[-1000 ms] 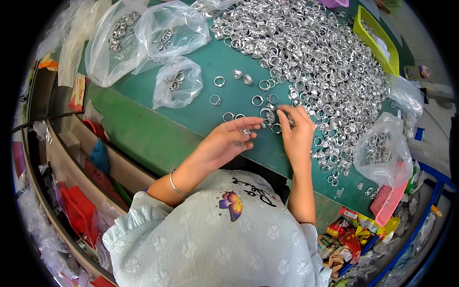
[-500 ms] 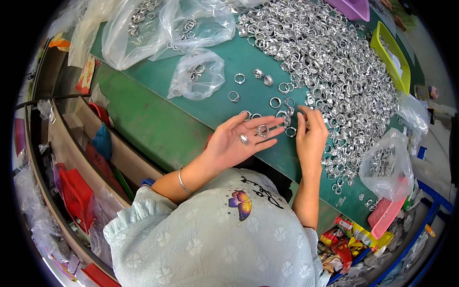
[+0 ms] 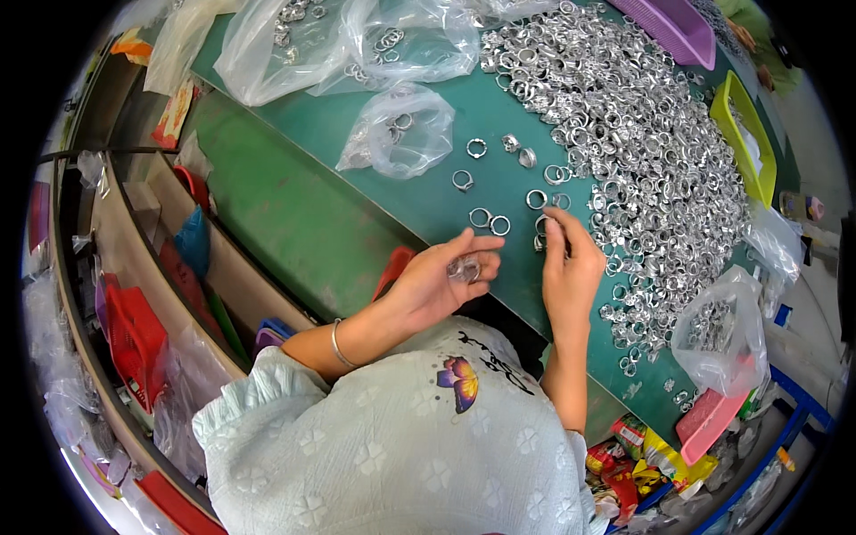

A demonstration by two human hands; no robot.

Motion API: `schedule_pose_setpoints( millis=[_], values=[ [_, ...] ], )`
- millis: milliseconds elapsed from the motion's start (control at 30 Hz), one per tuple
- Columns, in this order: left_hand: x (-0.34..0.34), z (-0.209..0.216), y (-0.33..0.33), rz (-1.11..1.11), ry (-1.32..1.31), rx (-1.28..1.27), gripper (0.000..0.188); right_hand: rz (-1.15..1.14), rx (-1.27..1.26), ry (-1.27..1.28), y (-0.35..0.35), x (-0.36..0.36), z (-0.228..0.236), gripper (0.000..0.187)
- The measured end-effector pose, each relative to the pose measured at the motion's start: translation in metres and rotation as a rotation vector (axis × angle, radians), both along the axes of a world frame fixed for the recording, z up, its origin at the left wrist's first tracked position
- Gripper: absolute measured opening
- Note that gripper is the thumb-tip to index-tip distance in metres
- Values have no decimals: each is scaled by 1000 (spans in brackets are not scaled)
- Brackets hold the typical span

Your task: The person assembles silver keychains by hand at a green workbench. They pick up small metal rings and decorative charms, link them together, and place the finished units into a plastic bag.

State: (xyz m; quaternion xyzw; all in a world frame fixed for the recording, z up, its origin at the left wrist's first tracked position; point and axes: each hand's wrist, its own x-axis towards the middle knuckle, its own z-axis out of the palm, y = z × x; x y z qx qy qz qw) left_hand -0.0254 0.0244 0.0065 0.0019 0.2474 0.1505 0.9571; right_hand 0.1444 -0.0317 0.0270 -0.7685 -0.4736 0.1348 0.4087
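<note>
Palm up at the table's near edge, my left hand (image 3: pixel 441 283) has its fingers curled about a few silver rings (image 3: pixel 464 268) in the palm. To its right, my right hand (image 3: pixel 573 263) bends thumb and forefinger together on a silver ring (image 3: pixel 541 226) at the tabletop, partly hidden by the fingertips. Two rings (image 3: pixel 489 221) lie side by side just beyond my left fingertips. Further loose rings (image 3: pixel 536 199) are scattered between my hands and a large heap of silver rings (image 3: pixel 637 152) at the right.
Clear plastic bags with rings (image 3: pixel 397 134) lie at the far left of the green table (image 3: pixel 312 143). A purple basket (image 3: pixel 673 27), a yellow-green basket (image 3: pixel 744 143) and a pink tray (image 3: pixel 709 423) edge the heap. Another bag (image 3: pixel 722 325) sits by the tray. Shelves with red baskets (image 3: pixel 134 343) stand left.
My left hand's fingers have curled in from spread, around the rings in its palm, and it has drawn back slightly. My right fingers have closed on a ring. The view has shifted a little.
</note>
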Motion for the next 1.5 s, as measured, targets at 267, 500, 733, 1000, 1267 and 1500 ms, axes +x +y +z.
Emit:
schedule_pose_setpoints(
  millis=[267,500,733,1000,1267,1500],
  values=[
    [-7,20,9,161,-36,26,49,330,-194,-267,10,-19,-11,25],
    [-6,17,10,157,-132,-104,45,52,2,-266,-5,5,-14,13],
    [-10,-10,5,-7,-73,-75,22,-241,-148,-140,-31,33,-1,13],
    [11,0,-6,-142,144,120,27,-131,-190,-194,-4,24,-19,14],
    [17,0,-5,-149,108,222,35,-134,29,965,-37,23,-1,11],
    [32,12,-4,-79,-12,186,39,11,211,1157,-51,-1,-9,12]
  ],
)
